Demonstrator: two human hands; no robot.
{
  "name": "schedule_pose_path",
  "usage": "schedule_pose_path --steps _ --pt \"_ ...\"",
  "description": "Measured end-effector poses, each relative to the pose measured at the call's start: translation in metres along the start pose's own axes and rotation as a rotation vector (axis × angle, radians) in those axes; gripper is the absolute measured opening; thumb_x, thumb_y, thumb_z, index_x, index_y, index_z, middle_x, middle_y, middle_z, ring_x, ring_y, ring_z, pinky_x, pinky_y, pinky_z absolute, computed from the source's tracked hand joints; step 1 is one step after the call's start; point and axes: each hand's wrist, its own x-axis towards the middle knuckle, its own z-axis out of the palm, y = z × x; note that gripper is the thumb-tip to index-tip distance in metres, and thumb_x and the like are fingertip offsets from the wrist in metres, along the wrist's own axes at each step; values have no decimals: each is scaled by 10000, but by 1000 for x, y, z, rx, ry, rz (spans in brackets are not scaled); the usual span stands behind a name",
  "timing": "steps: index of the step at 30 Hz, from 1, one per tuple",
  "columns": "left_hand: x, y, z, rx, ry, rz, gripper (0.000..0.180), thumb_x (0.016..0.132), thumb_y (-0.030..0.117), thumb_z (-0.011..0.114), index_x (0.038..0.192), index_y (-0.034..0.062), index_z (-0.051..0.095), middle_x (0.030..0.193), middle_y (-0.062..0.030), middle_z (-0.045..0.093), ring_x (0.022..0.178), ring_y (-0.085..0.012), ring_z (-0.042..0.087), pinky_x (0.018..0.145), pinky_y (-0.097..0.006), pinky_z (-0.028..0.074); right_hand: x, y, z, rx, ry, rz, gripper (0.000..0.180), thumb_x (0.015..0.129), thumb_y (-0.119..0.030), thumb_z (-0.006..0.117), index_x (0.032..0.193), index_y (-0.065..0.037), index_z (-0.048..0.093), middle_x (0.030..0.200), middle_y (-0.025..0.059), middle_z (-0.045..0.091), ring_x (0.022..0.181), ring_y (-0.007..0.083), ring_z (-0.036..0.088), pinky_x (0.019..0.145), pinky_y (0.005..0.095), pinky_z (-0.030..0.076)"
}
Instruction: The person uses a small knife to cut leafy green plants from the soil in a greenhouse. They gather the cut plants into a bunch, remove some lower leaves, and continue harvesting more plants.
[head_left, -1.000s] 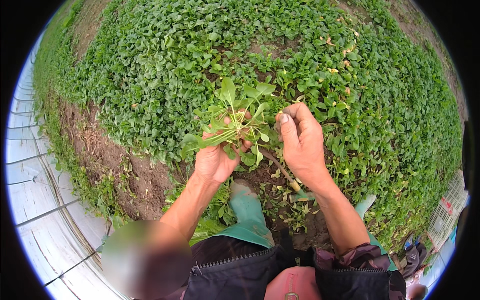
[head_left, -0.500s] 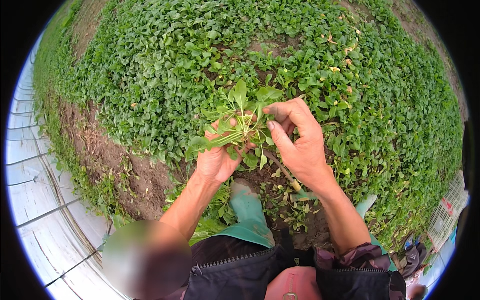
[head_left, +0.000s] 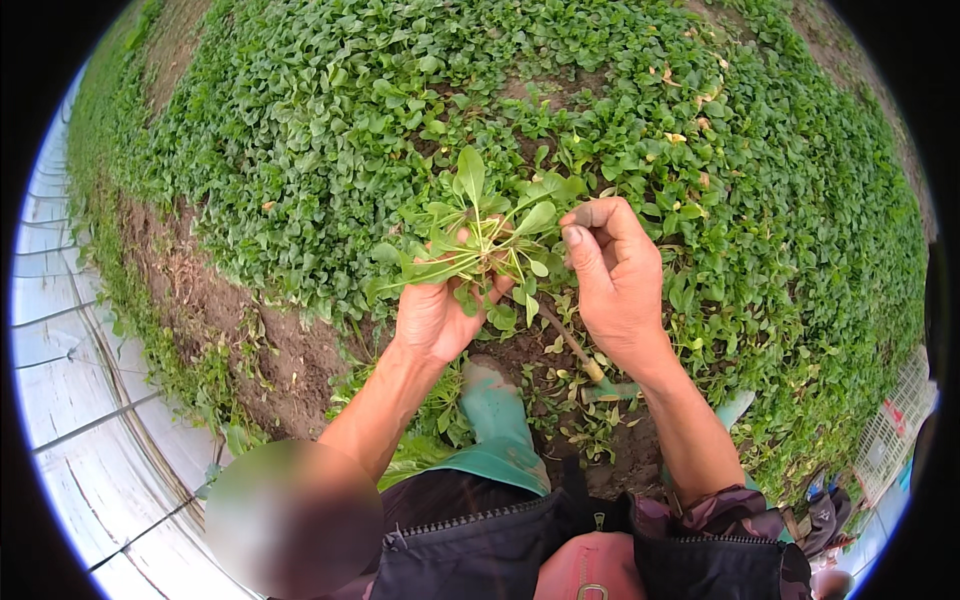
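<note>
Our left hand point(head_left: 432, 318) was closed around the base of a small leafy green plant point(head_left: 478, 238), gripping it where the stems met; the fingers curled toward us, so we could not see how the roots sat inside the fist, or whether any soil clung there. Its leaves fanned upward and outward above the knuckles, one tall oval leaf standing highest. Our right hand point(head_left: 615, 280) was up beside the plant on its right, thumb and fingers bent together in a narrow pinch at the outer leaves; we could not tell whether the fingertips actually held a leaf or only touched it, since the foliage overlapped them. Both hands were raised over the bed of low green plants point(head_left: 330, 150), which filled the upper view and bent away with the lens. Below the hands lay a bare patch of dark soil point(head_left: 560, 420) strewn with loose leaves, and a wooden-handled tool point(head_left: 572, 345) lay on it, its working end hidden under the right wrist. A green rubber boot point(head_left: 495, 410) stood on the soil below the left hand, its top cut off by our dark clothing. White plastic sheeting point(head_left: 70, 400) curved along the left rim, and a blurred patch covered the lower left
</note>
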Motion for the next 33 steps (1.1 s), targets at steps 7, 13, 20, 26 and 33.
schedule_pose_path --steps 7,13,20,26,33 --pt "1 2 11 15 -49 47 405 984 302 631 1309 69 568 1338 -89 604 1057 -159 634 896 -361 553 -6 -1 3 104 -28 75 86 982 -11 563 1065 2 582 857 -5 575 706 50 486 607 228 427" --pt "1 2 1 -67 -114 -35 410 986 307 622 1309 62 563 1323 -99 612 1060 -166 635 902 -371 568 -5 -3 9 166 -121 113 100 980 11 541 1072 1 577 849 -14 567 712 39 482 599 219 411" --pt "0 3 -3 -68 -71 0 364 979 300 635 1263 79 587 1257 -103 640 1115 -198 631 945 -382 554 -8 -14 0 178 -128 143 87 995 -84 588 1007 -1 611 827 -27 533 688 32 449 577 220 382" --pt "-3 1 -2 -37 -49 -2 346 985 302 628 1255 92 580 1233 -86 646 1098 -192 624 952 -376 530 -6 -9 6 -35 -184 39 136 961 -105 625 897 10 588 764 21 501 637 93 445 570 274 390" --pt "-14 9 -5 -61 -21 7 307 980 256 632 1218 72 571 1158 -159 671 869 -194 660 772 -369 592 -5 -1 -10 118 -35 135 92 953 -62 526 864 -39 515 746 -23 487 685 61 437 618 251 391"
